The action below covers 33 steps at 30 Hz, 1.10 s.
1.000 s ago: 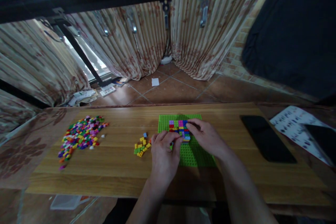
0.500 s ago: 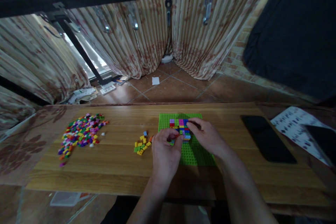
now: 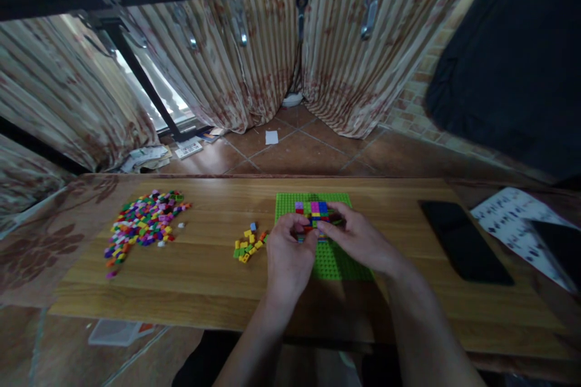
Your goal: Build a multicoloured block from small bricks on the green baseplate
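Note:
A green studded baseplate (image 3: pixel 336 266) lies on the wooden table (image 3: pixel 204 278). On its far half stands a small block of coloured bricks (image 3: pixel 315 208). My left hand (image 3: pixel 288 257) has its fingers curled in a pinch at the near left edge of that block. My right hand (image 3: pixel 358 239) reaches in from the right, its fingertips pinched together beside the left hand's, over the block's near edge. What either pinch holds is too small to make out. A small heap of yellow, green and orange bricks (image 3: pixel 247 243) lies just left of my left hand.
A large pile of mixed coloured bricks (image 3: pixel 143 224) sits at the table's left. A black phone (image 3: pixel 460 240) lies at the right, with a printed sheet (image 3: pixel 512 221) beyond it. Behind the table are curtains and a tiled floor.
My right hand's fingers slid from the far right of the brick block toward its near edge, meeting the left hand's fingertips. The left hand closed from flat into a pinch.

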Tool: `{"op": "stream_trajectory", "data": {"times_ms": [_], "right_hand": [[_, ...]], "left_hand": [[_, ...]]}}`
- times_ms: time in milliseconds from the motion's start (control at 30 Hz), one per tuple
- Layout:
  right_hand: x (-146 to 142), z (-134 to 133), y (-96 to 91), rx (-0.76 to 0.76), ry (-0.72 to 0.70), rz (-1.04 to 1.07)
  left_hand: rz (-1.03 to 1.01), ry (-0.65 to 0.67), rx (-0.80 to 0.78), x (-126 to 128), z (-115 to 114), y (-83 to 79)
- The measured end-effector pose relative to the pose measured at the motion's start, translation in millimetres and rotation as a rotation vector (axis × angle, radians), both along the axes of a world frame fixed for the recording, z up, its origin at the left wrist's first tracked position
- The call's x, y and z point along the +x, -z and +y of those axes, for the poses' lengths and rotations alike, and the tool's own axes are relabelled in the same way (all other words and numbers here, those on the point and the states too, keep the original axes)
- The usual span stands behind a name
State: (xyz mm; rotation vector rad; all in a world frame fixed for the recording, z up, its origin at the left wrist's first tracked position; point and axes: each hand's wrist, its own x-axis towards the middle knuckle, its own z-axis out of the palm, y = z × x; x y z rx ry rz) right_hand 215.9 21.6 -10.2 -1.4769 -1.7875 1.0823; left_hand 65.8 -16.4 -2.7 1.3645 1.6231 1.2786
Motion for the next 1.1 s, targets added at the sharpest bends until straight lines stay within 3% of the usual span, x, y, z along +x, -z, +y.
{"op": "stream_trajectory", "data": {"times_ms": [200,433,600,800,900,1100], "right_hand": [[2.3,1.6,4.7,-0.025,-0.015,-0.016],[3.3,-0.4,3.3,-0.076,-0.012,0.057],[1.0,0.1,-1.1,0.018,0.11,0.079],[-6.8,0.5,0.3,0.051,0.134,0.103],[-9.9,1.1,2.5,0.043,0.094,0.092],[-12.6,2.3,1.7,0.037,0.101,0.071]], "left_hand": [[-0.025,-0.014,0.009,0.7,1.1,4.8],[-0.116,0.131,0.055,-23.6,-3.0,3.4],[-0.081,-0.05,0.015,-67.9,9.9,5.9],[0.314,-0.119,-0.12,-111.9,19.3,11.3],[0.507,-0.089,-0.19,-121.6,17.8,10.9],[0.621,0.072,-0.18,-130.2,18.4,17.6]]}}
